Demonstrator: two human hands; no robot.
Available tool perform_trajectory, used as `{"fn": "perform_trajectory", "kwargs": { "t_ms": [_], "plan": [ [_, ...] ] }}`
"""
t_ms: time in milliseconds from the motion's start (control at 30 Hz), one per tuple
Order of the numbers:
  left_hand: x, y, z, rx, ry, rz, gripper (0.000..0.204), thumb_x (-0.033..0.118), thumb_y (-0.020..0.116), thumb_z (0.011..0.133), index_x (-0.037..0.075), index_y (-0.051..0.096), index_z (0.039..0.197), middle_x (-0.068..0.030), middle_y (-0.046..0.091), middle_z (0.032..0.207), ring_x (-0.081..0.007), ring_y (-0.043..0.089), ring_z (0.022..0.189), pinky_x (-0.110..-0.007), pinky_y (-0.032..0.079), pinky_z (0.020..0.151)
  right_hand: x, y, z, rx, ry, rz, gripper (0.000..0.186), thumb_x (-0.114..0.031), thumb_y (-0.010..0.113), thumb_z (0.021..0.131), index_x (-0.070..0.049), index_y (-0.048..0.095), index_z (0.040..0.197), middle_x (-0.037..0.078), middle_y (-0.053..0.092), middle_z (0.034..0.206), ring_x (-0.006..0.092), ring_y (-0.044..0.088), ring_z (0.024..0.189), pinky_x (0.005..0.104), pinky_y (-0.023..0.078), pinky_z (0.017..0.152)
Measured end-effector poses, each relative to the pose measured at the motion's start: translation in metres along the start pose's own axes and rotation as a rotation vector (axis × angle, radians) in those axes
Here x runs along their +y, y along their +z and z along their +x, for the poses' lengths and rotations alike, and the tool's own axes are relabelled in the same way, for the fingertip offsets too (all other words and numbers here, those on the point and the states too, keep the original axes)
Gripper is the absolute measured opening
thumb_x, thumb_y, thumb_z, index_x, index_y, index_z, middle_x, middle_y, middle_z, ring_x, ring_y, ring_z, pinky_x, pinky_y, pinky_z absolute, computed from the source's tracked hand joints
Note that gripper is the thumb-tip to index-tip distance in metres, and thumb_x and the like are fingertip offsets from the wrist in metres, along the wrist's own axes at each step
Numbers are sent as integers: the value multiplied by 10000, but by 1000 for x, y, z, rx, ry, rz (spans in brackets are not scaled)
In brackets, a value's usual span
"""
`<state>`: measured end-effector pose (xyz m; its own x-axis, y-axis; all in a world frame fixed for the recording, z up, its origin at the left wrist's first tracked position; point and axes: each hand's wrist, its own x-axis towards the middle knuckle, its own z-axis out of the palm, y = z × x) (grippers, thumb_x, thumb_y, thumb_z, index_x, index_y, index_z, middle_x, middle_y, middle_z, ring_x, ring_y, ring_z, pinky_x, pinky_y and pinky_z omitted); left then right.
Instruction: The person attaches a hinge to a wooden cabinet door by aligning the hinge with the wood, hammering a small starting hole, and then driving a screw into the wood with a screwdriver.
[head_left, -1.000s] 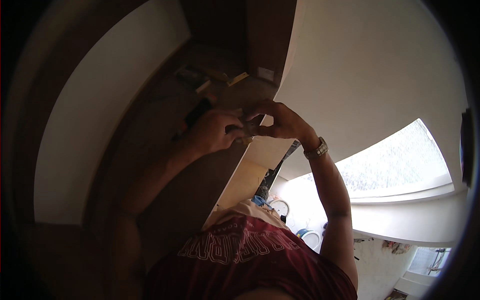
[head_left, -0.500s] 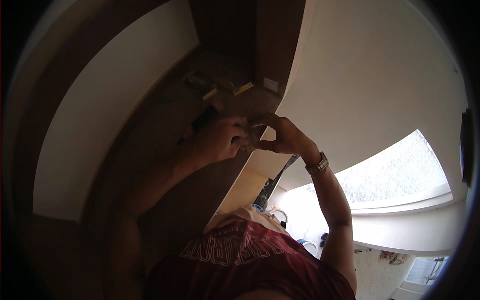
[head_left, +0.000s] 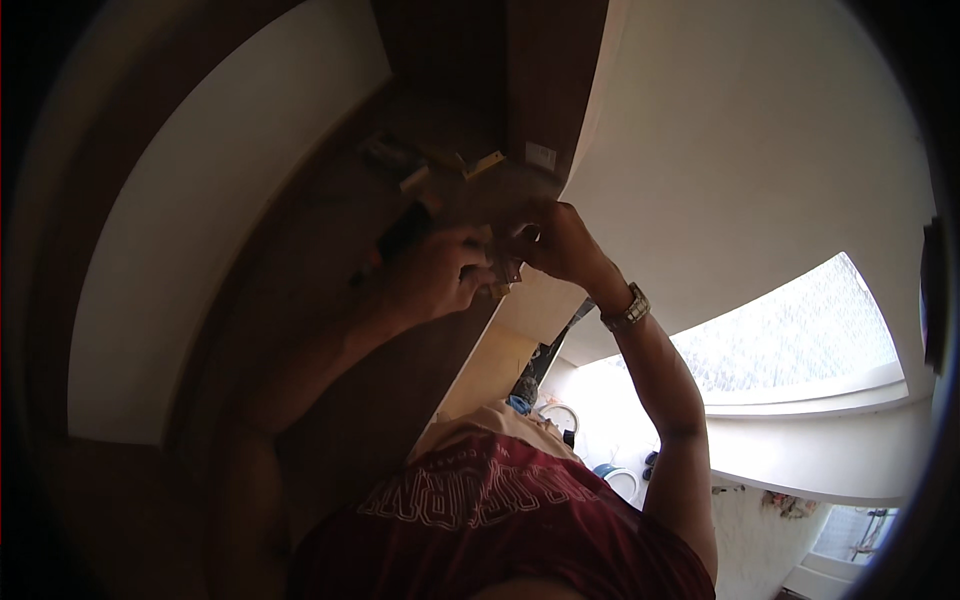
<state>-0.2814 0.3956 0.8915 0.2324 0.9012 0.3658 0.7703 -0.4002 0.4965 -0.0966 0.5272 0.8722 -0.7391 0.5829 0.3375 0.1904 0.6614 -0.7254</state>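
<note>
Both my hands meet over a dark wooden surface, close to its pale front edge. My left hand is closed, fingers curled round a small, thin, reddish-brown piece whose kind I cannot make out in the dim light. From the right, my right hand pinches at the same spot, thumb and forefinger bent into a ring, with a watch on its wrist. What lies between its fingertips is hidden. Just beyond my left hand lies a black and orange tool, its kind unclear.
Farther back on the dark surface lie a yellow strip and a pale block. A white plate sits on the dark upright panel. The white wall rises at the right, with a bright window. A round white container stands below.
My right hand has moved slightly left and its thumb and forefinger have come closer together. My left hand stays nearly in place, still closed.
</note>
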Motion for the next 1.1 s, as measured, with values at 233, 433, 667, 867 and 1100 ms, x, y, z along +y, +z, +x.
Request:
{"fn": "perform_trajectory", "kwargs": {
  "t_ms": [233,433,667,867,1100],
  "plan": [
    [0,0,-1,11,-6,-12,173,100,810,771,13,741,904,-154,680,1023,-325,677,954,-389,544,857,-2,0,5,-61,-77,46,113,-27,766,781,1,733,885,127,742,849,228,738,742,320,574,658],
    [-1,2,0,16,-24,-22,161,91,803,779,11,740,904,-150,676,1008,-315,677,943,-383,545,843,-6,0,5,-65,-60,23,114,-57,784,772,11,724,842,136,732,808,226,734,718,325,570,654],
    [3,-3,-1,-28,-63,16,160,116,792,798,16,739,912,-138,679,1012,-309,675,938,-386,542,835,-14,2,12,-119,-34,-131,149,-135,803,755,-22,733,824,133,724,775,258,728,703,353,562,648],
    [-5,-23,-4,-13,-14,47,153,125,777,825,23,739,932,-135,692,1021,-294,680,981,-382,543,844,-16,2,25,-131,-80,-352,196,-199,796,763,-68,747,901,133,726,789,300,723,715,365,556,659],
    [-52,-156,-39,45,-494,197,175,84,728,852,31,744,1018,-149,733,1036,-273,723,861,-403,553,856,-16,-6,23,-215,2,-225,204,-185,794,773,-63,745,929,102,736,789,223,732,692,340,562,645]
  ]
}}
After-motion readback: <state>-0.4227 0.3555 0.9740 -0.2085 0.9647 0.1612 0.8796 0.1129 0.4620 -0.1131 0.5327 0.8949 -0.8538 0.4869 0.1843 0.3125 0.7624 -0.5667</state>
